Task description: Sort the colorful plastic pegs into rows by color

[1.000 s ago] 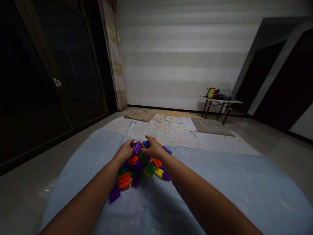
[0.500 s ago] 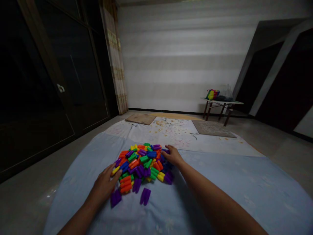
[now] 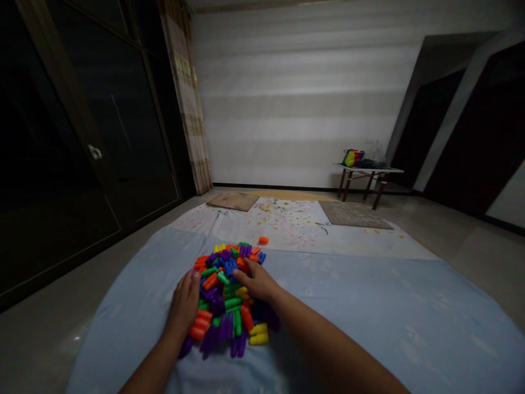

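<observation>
A heap of bright plastic toy pieces [image 3: 233, 303], shaped like short joined tubes, lies on the blue cloth [image 3: 353, 306]. The pieces are purple, green, orange, blue and yellow. My left hand [image 3: 185, 300] rests along the heap's left side, fingers stretched out and touching it. Over the right side reaches my right hand [image 3: 257, 280], its fingers apart and lying on the pieces near a blue one [image 3: 230, 267]. No piece shows gripped in either hand. One orange piece [image 3: 263, 240] sits apart, just beyond the heap. The right forearm hides some pieces.
Farther back is a white floral cloth [image 3: 287, 219] with a brown board [image 3: 233, 201] at its left and a greyish board [image 3: 355, 214] at its right. A small table [image 3: 394, 170] by the wall bears a colourful bag [image 3: 353, 158]. Dark glass doors [image 3: 82, 137] stand left.
My right hand has swept left and nearer over the heap, and my left hand has moved slightly right. The heap is narrower and its pieces are rearranged. An orange piece now lies beyond it.
</observation>
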Demonstrator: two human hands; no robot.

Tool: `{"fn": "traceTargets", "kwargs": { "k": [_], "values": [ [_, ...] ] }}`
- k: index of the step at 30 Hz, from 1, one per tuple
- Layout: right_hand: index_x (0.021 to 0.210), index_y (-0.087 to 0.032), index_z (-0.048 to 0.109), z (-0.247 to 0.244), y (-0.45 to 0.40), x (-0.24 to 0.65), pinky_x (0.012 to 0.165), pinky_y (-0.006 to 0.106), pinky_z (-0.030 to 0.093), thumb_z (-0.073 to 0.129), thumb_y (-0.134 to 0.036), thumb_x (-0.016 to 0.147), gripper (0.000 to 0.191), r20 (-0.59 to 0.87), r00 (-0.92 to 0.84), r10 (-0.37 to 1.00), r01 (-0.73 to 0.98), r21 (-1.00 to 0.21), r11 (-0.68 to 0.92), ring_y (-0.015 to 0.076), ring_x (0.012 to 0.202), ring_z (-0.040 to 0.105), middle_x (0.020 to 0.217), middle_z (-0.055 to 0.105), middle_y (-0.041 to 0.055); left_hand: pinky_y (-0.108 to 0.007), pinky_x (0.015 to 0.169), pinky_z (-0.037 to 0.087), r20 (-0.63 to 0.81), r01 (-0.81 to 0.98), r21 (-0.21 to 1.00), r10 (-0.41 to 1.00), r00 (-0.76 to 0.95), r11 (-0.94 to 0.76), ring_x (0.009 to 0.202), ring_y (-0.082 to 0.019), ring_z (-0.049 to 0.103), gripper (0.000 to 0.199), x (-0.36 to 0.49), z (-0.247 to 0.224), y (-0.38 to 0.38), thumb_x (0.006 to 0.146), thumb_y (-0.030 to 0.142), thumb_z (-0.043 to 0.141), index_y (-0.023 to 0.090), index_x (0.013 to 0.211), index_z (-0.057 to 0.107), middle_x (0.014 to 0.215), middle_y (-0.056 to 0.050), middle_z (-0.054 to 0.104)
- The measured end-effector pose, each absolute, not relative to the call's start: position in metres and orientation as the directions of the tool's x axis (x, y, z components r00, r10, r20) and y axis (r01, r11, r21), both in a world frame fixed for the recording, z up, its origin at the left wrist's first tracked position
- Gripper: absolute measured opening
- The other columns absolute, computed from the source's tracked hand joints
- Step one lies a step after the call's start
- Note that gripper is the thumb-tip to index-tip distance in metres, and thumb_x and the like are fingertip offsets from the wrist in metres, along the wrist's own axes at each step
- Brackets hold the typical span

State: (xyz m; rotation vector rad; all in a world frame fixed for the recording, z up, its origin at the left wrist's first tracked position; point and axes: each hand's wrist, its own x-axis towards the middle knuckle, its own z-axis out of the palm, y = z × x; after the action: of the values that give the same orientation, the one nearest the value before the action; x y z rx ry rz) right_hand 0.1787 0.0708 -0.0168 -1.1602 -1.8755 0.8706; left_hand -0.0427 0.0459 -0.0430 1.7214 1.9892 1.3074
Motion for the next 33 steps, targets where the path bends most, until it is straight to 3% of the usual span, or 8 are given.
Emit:
{"fn": "traceTargets", "kwargs": {
  "k": [6,9,13,19,26,30,33],
  "values": [
    [0.096,-0.017,0.067,-0.001,0.093,0.209,0.083,0.027,0.042,0.035,-0.045,0.09,0.044,0.286,-0.102,0.953,0.592,-0.752,0.29,0.0176,0.092,0.06,0.095,0.068,0.0074,-0.043,0.104,0.031,0.582,0.828,0.544,0.772,-0.255,-0.136,0.115,-0.024,0.047,0.044,-0.014,-0.003,0.027,0.085,0.041,0.027,0.016,0.106,0.056,0.114,-0.012,0.058],
    [0.103,-0.014,0.065,-0.004,0.117,0.227,0.09,0.03,0.039,0.04,-0.041,0.088,0.04,0.268,-0.018,0.963,0.637,-0.739,0.218,0.0204,0.103,0.056,0.106,0.065,0.0116,-0.043,0.101,0.036,0.648,0.828,0.465,0.757,-0.078,-0.313,0.113,-0.022,0.049,0.038,0.033,0.014,0.008,0.087,0.036,0.031,0.018,0.11,0.055,0.116,-0.01,0.058],
    [0.115,-0.01,0.058,-0.015,0.144,0.235,0.097,0.034,0.034,0.044,-0.042,0.085,0.046,0.23,0.01,0.973,0.682,-0.713,0.162,0.0234,0.116,0.048,0.121,0.056,0.0161,-0.043,0.09,0.044,0.672,0.811,0.331,0.724,0.155,-0.482,0.1,-0.021,0.055,0.028,0.087,0.005,-0.01,0.087,0.029,0.037,0.02,0.101,0.06,0.104,-0.007,0.063],
    [0.129,-0.01,0.046,-0.029,0.18,0.225,0.106,0.037,0.024,0.05,-0.045,0.082,0.058,0.162,-0.053,0.985,0.706,-0.692,0.152,0.0234,0.131,0.031,0.14,0.038,0.0165,-0.045,0.084,0.047,0.759,0.798,0.18,0.598,0.26,-0.575,0.095,-0.023,0.059,0.021,0.105,-0.037,-0.013,0.082,0.028,0.045,0.023,0.094,0.061,0.1,-0.007,0.066],
    [0.122,-0.015,0.054,-0.031,0.171,0.193,0.101,0.031,0.033,0.044,-0.051,0.084,0.053,0.148,-0.257,0.955,0.643,-0.712,0.283,0.0199,0.119,0.048,0.127,0.054,0.0103,-0.045,0.083,0.051,0.729,0.799,0.196,0.629,0.268,-0.568,0.098,-0.023,0.059,0.021,0.097,-0.041,-0.011,0.082,0.029,0.045,0.024,0.094,0.061,0.101,-0.008,0.065],
    [0.12,-0.02,0.055,-0.02,0.144,0.181,0.097,0.03,0.037,0.033,-0.056,0.087,0.054,0.166,-0.436,0.884,0.471,-0.795,0.382,0.0175,0.113,0.052,0.122,0.059,0.0038,-0.048,0.085,0.049,0.703,0.804,0.227,0.664,0.255,-0.549,0.1,-0.024,0.058,0.022,0.099,-0.037,-0.014,0.082,0.03,0.045,0.023,0.093,0.063,0.103,-0.008,0.065],
    [0.109,-0.019,0.063,-0.009,0.13,0.189,0.094,0.031,0.039,0.026,-0.058,0.088,0.057,0.186,-0.43,0.883,0.411,-0.831,0.375,0.0187,0.105,0.057,0.109,0.066,0.0036,-0.048,0.087,0.048,0.7,0.81,0.239,0.673,0.239,-0.536,0.099,-0.024,0.058,0.023,0.101,-0.033,-0.016,0.083,0.029,0.044,0.021,0.091,0.064,0.102,-0.008,0.065]
  ]
}}
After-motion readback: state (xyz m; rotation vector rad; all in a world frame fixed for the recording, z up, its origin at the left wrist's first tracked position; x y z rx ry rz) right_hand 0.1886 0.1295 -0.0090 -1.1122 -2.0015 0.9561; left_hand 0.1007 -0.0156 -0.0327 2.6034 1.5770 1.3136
